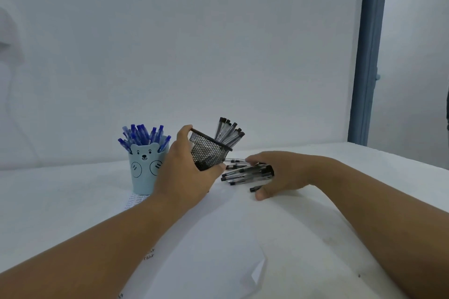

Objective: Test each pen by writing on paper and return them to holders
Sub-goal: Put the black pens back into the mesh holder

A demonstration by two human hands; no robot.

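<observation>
We cannot read most of the paper (218, 238): our left forearm crosses it, and only scraps of handwriting show beside the arm and behind the blue cup (145, 172). The base of the mesh holder (209, 150) is hidden behind our left hand (184, 177), so we cannot tell whether it touches the table (73, 201). How many loose pens (243, 172) lie under our right hand (281, 175) is also unclear, since the palm covers part of the heap.

Our left hand grips the mesh holder, thumb under its lower side and fingers curled over the rim, and the holder tilts to the right. Black-capped pens (229, 132) stick out of its mouth. Our right hand lies over the loose pens on the table, fingers curved around the bundle and thumb on the table. The blue cup stands upright just left of the holder, full of blue pens (142, 135).
</observation>
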